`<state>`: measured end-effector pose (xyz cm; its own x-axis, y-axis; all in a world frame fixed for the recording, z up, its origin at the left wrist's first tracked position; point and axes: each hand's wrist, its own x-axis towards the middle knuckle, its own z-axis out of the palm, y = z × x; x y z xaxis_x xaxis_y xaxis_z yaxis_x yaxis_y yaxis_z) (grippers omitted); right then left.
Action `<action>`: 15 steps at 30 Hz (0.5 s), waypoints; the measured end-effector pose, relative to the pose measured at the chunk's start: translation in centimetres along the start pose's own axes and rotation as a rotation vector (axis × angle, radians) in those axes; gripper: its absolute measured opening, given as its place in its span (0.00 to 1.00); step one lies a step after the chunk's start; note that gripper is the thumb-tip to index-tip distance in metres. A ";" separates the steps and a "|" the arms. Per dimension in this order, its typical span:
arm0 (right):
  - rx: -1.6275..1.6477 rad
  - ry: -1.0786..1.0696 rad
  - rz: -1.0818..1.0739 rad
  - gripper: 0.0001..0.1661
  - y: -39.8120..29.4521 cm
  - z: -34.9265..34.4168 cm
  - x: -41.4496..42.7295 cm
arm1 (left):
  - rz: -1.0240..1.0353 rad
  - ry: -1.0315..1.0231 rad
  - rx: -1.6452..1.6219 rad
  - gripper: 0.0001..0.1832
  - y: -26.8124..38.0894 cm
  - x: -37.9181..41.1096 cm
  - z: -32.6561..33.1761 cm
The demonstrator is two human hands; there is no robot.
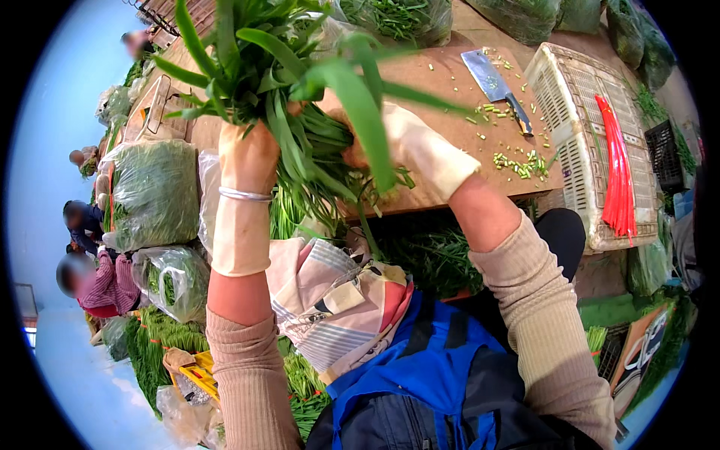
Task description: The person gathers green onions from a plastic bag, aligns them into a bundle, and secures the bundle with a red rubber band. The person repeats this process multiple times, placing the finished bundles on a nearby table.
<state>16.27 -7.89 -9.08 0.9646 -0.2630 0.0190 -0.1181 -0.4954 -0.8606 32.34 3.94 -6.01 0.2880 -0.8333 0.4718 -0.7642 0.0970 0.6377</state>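
Observation:
Both my hands wear cream rubber gloves and hold one large bunch of long green leafy stalks [312, 140] above the wooden board. My left hand [250, 149] grips it near the leafy upper part, its fingers partly hidden by leaves. My right hand [365, 135] is closed around the stalks at the right side of the bunch, also partly covered by a blurred leaf. A cleaver [488, 79] with a black handle lies on the board [433, 118] to the right of my hands. Cut stalk ends [520, 163] are scattered around its handle and nearer the board's edge.
An upturned white plastic crate [613, 135] stands right of the board, with red ties [617, 174] on it. Bagged greens [154, 191] stand at left; more bags [394, 19] lie beyond the board. A patterned cloth [337, 304] covers my lap. Several people are at far left.

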 end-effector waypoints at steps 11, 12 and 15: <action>0.524 0.395 -0.140 0.21 4.4 4.6 -0.3 | -0.050 -0.001 0.384 0.11 2.0 -0.4 -0.8; 0.066 0.422 -0.111 0.21 6.0 4.7 0.4 | -0.280 0.023 0.180 0.12 3.5 -0.1 0.7; -0.457 0.522 -0.304 0.25 7.2 5.7 -0.7 | -0.413 0.014 0.167 0.11 5.3 0.9 1.7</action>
<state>16.06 -6.54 -18.23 0.7465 -0.3615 0.5586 -0.0600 -0.8727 -0.4846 27.59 2.73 -3.26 0.5958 -0.7761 0.2069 -0.6655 -0.3328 0.6681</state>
